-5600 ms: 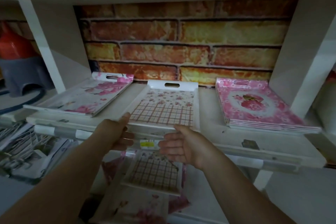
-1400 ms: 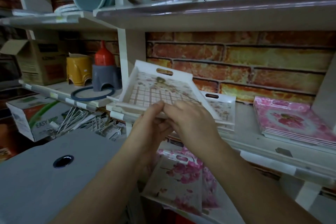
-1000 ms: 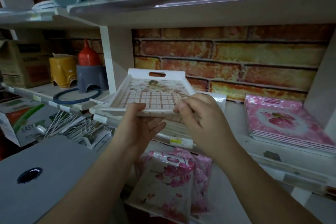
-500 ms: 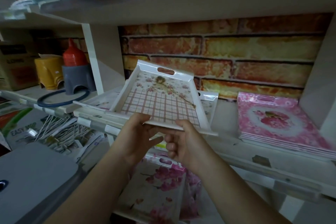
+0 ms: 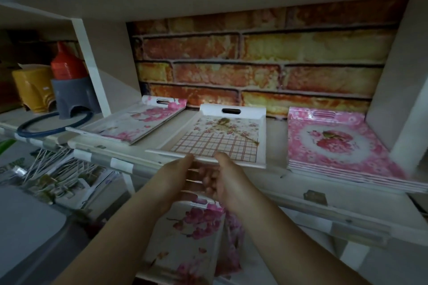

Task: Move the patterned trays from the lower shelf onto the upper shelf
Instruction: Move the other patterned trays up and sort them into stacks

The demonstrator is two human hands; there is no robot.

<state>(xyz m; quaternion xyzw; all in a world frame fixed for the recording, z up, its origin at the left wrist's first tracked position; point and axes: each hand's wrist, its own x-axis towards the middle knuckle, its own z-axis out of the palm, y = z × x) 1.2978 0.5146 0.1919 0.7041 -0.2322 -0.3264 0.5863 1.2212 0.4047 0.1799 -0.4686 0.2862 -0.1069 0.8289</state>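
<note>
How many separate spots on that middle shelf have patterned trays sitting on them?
3: pink-blossom white tray on the left, checked floral tray in the centre at both hands' fingertips, stack of pink rose trays on the right. More may lie beneath.

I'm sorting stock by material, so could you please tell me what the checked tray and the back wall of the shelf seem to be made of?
Checked tray: likely moulded plastic or melamine, glossy white rim, printed base, cut-out handle slot. Back wall: looks like brick, but its flat surface suggests printed brick-pattern sheet; uncertain.
</note>
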